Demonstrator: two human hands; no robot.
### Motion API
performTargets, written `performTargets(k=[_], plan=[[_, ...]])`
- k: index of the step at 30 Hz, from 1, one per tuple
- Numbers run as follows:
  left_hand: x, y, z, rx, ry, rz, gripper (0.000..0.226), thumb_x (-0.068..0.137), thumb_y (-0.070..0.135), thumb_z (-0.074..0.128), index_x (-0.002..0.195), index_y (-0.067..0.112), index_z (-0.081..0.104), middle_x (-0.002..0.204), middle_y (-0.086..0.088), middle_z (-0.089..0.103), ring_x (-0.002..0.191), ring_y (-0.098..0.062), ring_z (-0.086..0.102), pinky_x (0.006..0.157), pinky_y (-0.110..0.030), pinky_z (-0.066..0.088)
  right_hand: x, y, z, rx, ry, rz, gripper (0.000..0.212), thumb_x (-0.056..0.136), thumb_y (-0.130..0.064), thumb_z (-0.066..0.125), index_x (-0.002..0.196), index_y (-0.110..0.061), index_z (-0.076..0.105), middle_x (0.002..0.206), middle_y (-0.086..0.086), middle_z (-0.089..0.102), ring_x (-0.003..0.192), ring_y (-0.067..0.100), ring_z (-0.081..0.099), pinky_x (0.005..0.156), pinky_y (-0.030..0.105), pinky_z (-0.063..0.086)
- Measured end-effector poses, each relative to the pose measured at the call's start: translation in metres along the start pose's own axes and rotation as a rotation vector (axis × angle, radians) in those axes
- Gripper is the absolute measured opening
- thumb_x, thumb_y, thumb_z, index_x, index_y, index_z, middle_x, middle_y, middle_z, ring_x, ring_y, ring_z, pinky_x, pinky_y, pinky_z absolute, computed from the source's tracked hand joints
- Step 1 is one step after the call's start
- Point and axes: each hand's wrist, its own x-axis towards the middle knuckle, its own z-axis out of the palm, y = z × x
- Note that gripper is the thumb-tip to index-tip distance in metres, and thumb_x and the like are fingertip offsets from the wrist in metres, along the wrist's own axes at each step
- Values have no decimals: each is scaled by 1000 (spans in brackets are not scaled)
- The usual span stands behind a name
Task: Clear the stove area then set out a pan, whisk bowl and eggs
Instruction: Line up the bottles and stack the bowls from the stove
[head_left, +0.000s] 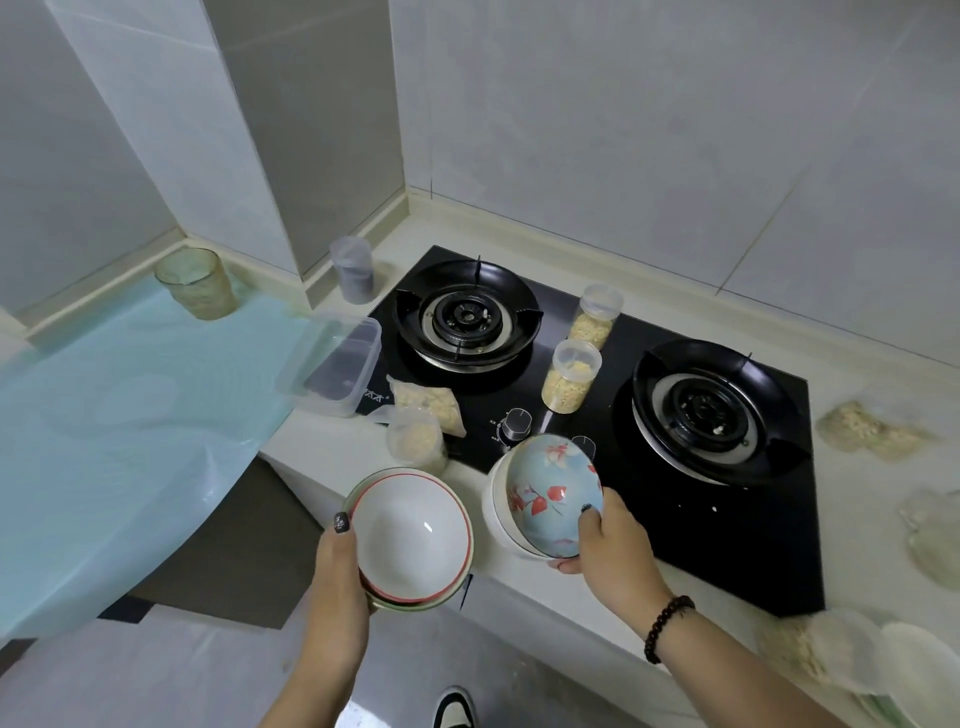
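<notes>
Low in the middle of the frame, the left hand (337, 566) grips a stack of white bowls (410, 538) with red and green rims, thumb hooked over the near rim and the fingers curled out of sight beneath; the stack is held in the air just in front of the worktop (519, 577) edge. Just to its right, the right hand (605, 535) holds a second stack tilted on edge, a blue flowered bowl (550, 493) nested in front of plain white ones, with the thumb pressed on the blue bowl's rim and the fingers clamped behind the stack, over the front edge of the black gas stove (727, 530). A dark bead bracelet (667, 626) circles the right wrist. On the stove glass between the two burners stand two clear jars (571, 382) of pale flakes, and a bag of the same flakes (431, 410) lies at the stove's lower left corner beside a small plastic tub (415, 441). An empty clear box (332, 369) sits at the left edge of the stove, next to a light blue sheet (119, 426) filling the left of the frame. A greenish glass (195, 283) and a grey lidded cup (353, 270) stand further back, upper left of the stove.
</notes>
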Motion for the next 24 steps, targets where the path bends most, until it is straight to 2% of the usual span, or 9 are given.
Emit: performTargets(k=[3,5,8,10,13,16,21,24], plan=[[2,-4,9,75,-45,-6,35,102,25,37,88,31,68,91,-1,71,92,-22,64,77,-41,53,-11,-23,-13,24,-48,-34,24,102,-15,29,119,-11,46,109,11,59,61,19,72,50,19,52],[-3,-1,17,111,-94,-8,34,100,22,40,85,30,70,78,6,73,87,-19,65,76,-39,54,-17,-37,-18,13,-92,-51,23,102,-16,31,119,-14,46,107,11,60,62,20,72,52,20,54],[-12,3,32,78,-152,-52,32,101,33,40,90,31,70,77,15,74,89,-13,65,79,-39,55,-27,-47,-16,-89,-144,-108,19,102,-18,32,114,-16,47,109,8,59,74,20,71,56,23,58],[-14,3,41,48,-201,-86,32,99,40,41,97,31,71,86,11,76,94,-16,68,80,-41,57,-33,-46,-14,-155,-161,-143,18,102,-20,32,112,-18,48,112,6,58,84,20,68,59,25,59],[-11,-3,49,34,-228,-132,34,97,47,43,106,29,71,101,0,75,98,-20,70,86,-45,57,-37,-47,-13,-236,-156,-167,23,102,-22,32,117,-14,48,115,0,52,93,13,61,59,19,57],[-3,-16,53,-5,-208,-194,43,89,56,48,111,26,70,110,-5,73,104,-24,69,90,-48,55,-37,-46,-18,-319,-124,-195,25,102,-22,32,118,-12,48,118,2,51,100,15,57,71,28,60],[4,-23,65,-9,-131,-256,43,98,48,42,99,16,70,112,-15,70,90,-25,69,77,-40,57,-37,-45,-22,-383,-112,-204,27,102,-23,32,123,-11,46,120,0,46,103,14,55,78,32,59],[-2,-17,70,16,-164,-224,47,98,52,39,100,17,71,103,-13,73,93,-27,70,85,-45,56,-38,-46,-24,-451,-94,-201,28,103,-25,32,121,-9,47,113,-4,38,97,11,56,76,27,59]])
